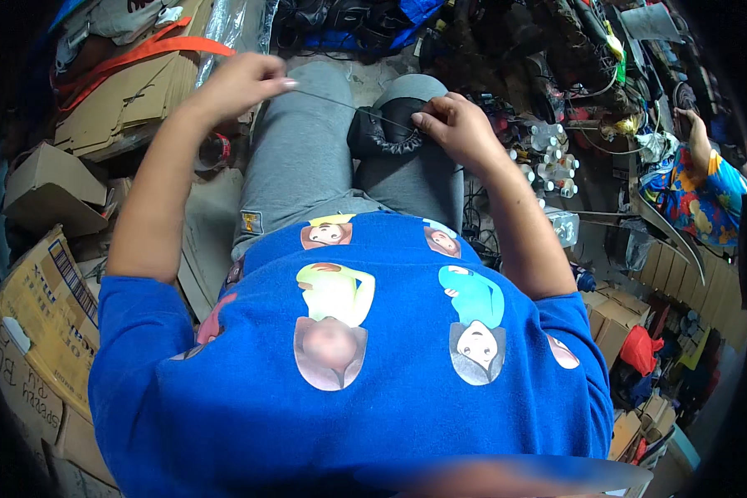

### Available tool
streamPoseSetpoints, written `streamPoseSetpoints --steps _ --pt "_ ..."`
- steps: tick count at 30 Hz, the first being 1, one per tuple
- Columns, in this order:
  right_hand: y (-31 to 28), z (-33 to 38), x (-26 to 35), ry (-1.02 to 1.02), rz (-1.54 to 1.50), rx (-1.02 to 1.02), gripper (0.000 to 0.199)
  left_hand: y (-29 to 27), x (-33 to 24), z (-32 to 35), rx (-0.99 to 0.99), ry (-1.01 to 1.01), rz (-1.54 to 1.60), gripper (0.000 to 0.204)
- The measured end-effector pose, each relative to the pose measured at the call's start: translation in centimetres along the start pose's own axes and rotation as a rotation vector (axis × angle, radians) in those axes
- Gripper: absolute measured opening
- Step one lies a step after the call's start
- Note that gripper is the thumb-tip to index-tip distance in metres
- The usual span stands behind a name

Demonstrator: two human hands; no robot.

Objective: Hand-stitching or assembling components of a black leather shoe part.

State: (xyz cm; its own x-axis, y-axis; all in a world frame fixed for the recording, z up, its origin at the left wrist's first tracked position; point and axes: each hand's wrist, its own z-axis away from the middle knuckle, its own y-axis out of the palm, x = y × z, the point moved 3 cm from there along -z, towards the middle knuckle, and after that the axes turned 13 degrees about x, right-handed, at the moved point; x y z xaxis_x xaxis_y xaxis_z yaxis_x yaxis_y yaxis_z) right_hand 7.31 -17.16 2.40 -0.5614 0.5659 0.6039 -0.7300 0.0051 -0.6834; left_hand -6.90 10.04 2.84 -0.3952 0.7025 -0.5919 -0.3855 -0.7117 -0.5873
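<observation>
1. Left hand (245,83): thumb and fingertips pinched together on a dark thread (328,99); held out over the left leg, apart from the work.
2. Right hand (459,129): thumb and forefinger bent in close together at the near side of the black piece (398,109); whether they clamp the thread, the edge or some small tool, cannot tell.
3. Thread: runs as a nearly straight, slanting line from the left fingertips down to the piece; looks taut; judged light and flexible, liable to slip from a loose pinch; best held firmly near its end.
4. Black piece: lies on the right thigh near the knee, over grey trousers (415,183); resembles a shoe upper, with a puckered rim (397,148) facing the body; judged light, soft and pliable, smooth enough to slide a little; not fragile overall, though the puckers could distort under a hard tug; good hold at the flat panel or just beside the gathers.
5. Farther out: flattened cardboard (108,112) and an orange strap (145,55) to the left; small clear bottles (548,166) to the right; another person's hand (699,141) at far right.
</observation>
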Motion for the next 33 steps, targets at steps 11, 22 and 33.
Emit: streamPoseSetpoints --steps 11,22,33 --pt "0.8 4.7 1.1 -0.341 0.197 -0.337 0.019 5.4 -6.5 2.5 -0.470 0.441 -0.018 0.030" --pt "0.2 3.6 -1.2 -0.111 -0.217 0.030 0.047 8.0 -7.6 -2.4 -0.354 0.614 0.081 0.023" --pt "-0.5 2.0 -2.4 -0.138 -0.312 0.195 0.032 8.5 -7.2 -3.7 -0.338 0.634 0.014 0.023"
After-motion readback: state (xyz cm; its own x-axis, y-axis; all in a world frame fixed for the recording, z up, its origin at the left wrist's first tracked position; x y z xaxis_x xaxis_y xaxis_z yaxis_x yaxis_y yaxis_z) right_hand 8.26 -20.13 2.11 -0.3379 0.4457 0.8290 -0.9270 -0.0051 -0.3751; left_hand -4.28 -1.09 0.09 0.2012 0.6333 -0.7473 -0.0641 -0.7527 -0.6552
